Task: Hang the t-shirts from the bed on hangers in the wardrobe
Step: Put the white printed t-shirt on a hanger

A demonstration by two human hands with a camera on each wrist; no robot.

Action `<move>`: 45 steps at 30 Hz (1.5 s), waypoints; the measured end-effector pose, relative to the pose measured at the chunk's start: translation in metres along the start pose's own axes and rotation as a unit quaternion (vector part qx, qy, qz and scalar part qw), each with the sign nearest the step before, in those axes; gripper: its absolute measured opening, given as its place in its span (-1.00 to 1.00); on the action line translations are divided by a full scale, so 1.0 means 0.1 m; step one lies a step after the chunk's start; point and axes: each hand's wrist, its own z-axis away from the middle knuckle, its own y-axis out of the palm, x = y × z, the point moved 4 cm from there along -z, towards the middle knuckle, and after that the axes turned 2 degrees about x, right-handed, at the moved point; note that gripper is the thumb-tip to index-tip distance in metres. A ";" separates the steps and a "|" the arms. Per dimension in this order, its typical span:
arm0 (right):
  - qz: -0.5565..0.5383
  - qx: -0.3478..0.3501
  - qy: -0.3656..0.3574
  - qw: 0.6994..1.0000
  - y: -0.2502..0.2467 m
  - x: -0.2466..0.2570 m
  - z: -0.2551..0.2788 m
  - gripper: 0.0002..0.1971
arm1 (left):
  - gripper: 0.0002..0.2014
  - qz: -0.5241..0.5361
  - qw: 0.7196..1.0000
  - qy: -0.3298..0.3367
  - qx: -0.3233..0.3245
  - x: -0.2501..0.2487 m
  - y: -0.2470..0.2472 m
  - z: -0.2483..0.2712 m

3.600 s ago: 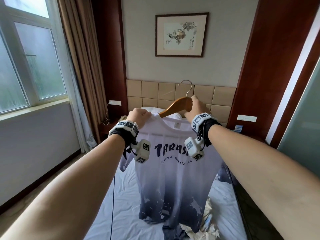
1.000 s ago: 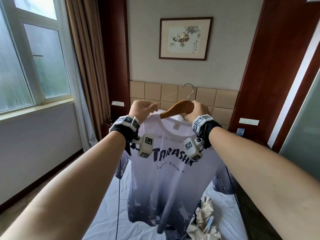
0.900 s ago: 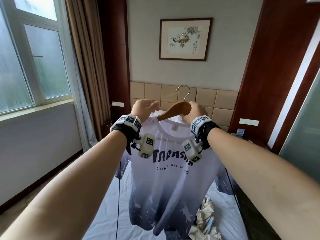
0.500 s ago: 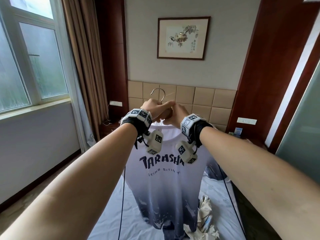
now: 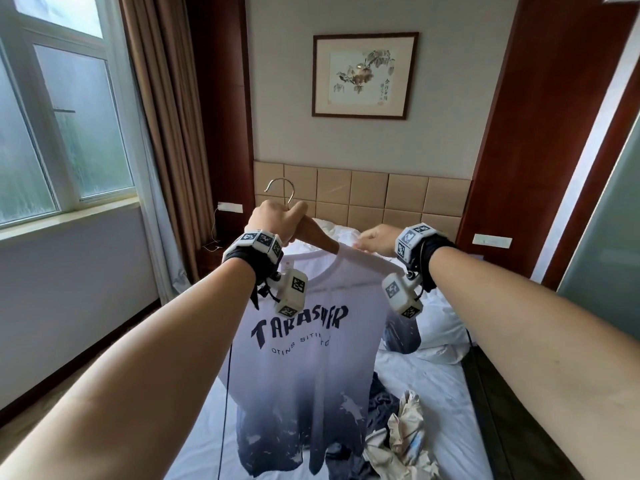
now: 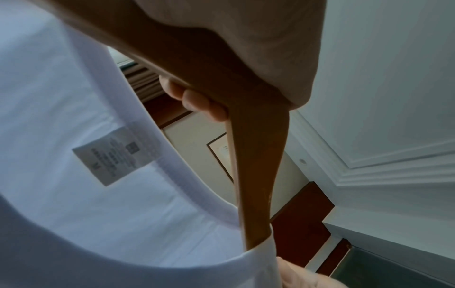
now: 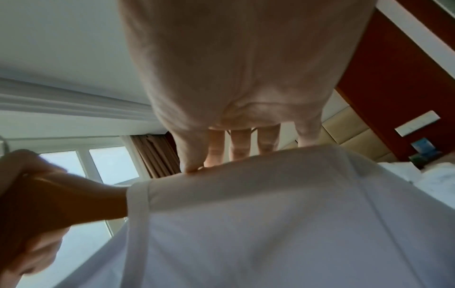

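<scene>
Head view: the left hand [image 5: 273, 220] grips the wooden hanger [image 5: 317, 233] at its centre, below the metal hook [image 5: 281, 188]. The right hand [image 5: 375, 240] pinches the shoulder of the white printed t-shirt [image 5: 304, 344], which hangs above the bed [image 5: 433, 386]; more crumpled garments [image 5: 398, 441] lie on the sheet. Left wrist view: curled fingers [image 6: 197, 101] wrap the hanger arm [image 6: 253, 175], which enters the collar [image 6: 182, 187] beside the neck label [image 6: 114, 155]. Right wrist view: thumb and fingers [image 7: 214, 148] clamp the fabric at the shoulder seam [image 7: 246, 169].
</scene>
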 end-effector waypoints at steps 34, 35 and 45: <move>-0.100 -0.140 0.148 0.974 -0.07 -0.81 -0.13 -0.77 | -0.59 -0.014 0.995 -0.015 -0.095 -0.16 -0.05 0.10; -0.089 -0.152 0.153 0.972 -0.10 -0.81 -0.11 -0.85 | -0.59 -0.009 0.995 -0.014 -0.097 -0.16 -0.04 0.10; -0.133 -0.128 0.010 0.983 0.00 -0.25 0.08 -0.68 | -0.54 0.013 0.997 -0.012 -0.079 -0.28 0.01 0.10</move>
